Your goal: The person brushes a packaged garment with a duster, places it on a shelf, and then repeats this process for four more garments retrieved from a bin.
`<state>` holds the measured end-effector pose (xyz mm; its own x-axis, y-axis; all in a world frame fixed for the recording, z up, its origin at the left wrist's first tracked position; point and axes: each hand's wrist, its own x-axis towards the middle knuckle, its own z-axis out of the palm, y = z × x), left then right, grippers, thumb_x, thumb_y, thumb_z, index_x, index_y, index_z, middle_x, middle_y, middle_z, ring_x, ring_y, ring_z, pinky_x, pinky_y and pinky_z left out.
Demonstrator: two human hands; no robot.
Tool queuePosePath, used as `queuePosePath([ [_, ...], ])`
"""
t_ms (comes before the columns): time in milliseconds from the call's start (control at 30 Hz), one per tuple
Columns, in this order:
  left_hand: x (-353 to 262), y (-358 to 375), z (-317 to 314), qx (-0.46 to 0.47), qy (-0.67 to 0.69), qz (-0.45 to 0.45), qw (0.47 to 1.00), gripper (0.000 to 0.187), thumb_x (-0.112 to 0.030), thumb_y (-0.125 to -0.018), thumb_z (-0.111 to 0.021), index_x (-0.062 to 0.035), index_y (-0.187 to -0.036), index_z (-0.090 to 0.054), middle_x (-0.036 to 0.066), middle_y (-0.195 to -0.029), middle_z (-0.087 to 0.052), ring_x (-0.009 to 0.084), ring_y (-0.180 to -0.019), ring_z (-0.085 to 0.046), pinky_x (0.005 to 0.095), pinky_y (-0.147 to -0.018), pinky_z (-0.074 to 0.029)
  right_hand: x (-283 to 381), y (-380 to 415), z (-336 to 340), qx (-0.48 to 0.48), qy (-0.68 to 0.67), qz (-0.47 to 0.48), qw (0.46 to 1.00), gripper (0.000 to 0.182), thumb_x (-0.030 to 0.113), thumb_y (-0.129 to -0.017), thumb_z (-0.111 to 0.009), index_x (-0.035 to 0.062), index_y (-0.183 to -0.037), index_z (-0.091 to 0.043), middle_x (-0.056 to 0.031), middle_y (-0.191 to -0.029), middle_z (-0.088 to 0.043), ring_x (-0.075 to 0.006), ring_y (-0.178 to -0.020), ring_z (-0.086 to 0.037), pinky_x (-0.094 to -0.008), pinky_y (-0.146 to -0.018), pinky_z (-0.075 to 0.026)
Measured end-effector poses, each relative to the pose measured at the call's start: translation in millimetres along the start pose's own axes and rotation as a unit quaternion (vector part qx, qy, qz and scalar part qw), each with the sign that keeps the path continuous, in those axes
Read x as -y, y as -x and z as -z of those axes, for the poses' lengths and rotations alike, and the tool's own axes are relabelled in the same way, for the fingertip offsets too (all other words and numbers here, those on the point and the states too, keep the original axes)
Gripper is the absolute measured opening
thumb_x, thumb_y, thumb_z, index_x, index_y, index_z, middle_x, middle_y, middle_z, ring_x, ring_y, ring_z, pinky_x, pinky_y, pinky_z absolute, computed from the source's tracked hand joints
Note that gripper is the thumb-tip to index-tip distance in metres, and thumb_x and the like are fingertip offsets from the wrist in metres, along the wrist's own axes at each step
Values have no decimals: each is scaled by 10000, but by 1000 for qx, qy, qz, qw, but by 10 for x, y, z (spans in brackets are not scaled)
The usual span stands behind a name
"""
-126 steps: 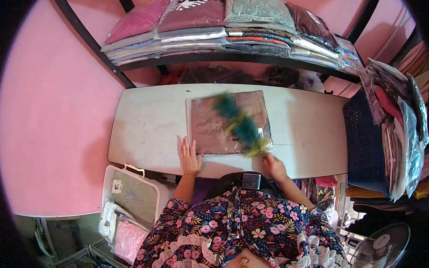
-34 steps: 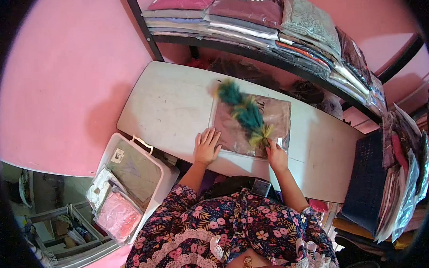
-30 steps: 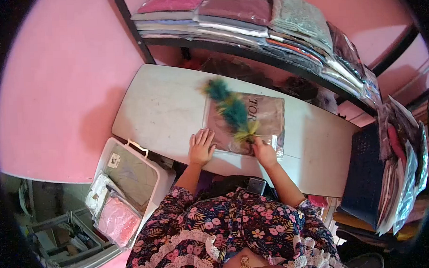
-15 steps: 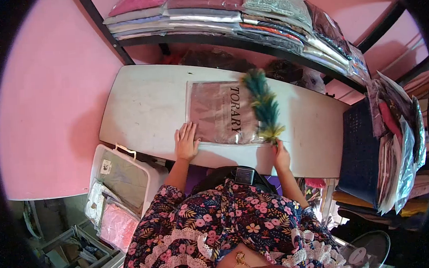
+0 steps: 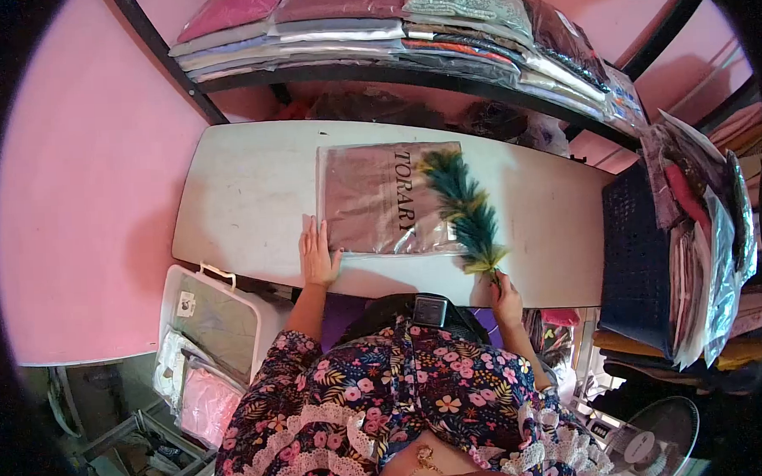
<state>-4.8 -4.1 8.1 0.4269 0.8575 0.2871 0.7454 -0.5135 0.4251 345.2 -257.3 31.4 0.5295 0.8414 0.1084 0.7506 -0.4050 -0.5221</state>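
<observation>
A flat clear plastic package (image 5: 359,201) holding folded mauve-brown cloth and printed "TORARY" lies on the white table (image 5: 237,193). My left hand (image 5: 317,255) rests with fingers stretched out at the package's lower left corner. In my right hand (image 5: 505,294), at the table's front edge, is the handle end of a feather duster (image 5: 464,206). Its green and yellow feathers slant up and leftward over the right side of the package, hiding part of it.
Stacked packaged garments (image 5: 340,30) fill a shelf behind the table. A dark blue basket (image 5: 638,263) with upright packages stands at the right. Lower left is a white lidded bin (image 5: 258,314) with bagged cloth on it; a fan (image 5: 656,438) is lower right.
My right hand has drawn the feather duster down toward me, its tip leaving the package's top edge. The left hand stays by the lower left corner. The view has shifted slightly.
</observation>
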Motion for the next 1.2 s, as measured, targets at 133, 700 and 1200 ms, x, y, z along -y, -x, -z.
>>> queuePosePath([
  [133, -73, 20, 37, 5, -60, -11, 998, 743, -233, -755, -641, -87, -1393, -289, 203, -1460, -209, 343, -1357, -193, 541, -1086, -88, 113, 136, -87, 75, -47, 58, 994, 315, 161, -850, -558, 119, -1159, -514, -192, -941, -624, -389, -774, -610, -461, -644, -499],
  [700, -762, -275, -432, 152, -16, -361, 920, 369, -166, -794, -505, -131, -1159, -545, 57, -1264, -479, 242, -1099, -501, 346, -886, -465, -1091, -330, 188, -152, -25, -170, 973, 287, 207, -881, -517, 120, -1153, -490, -225, -922, -626, -432, -816, -598, -498, -686, -463],
  [1200, -1535, -1369, 433, 57, 30, -216, 974, 454, 21, -774, -486, -203, -1147, -613, 69, -1194, -578, 297, -1046, -557, 349, -885, -472, -1125, -309, 172, -178, -92, -178, 963, 324, 187, -889, -499, 58, -1184, -458, -274, -912, -619, -463, -849, -586, -501, -704, -452],
])
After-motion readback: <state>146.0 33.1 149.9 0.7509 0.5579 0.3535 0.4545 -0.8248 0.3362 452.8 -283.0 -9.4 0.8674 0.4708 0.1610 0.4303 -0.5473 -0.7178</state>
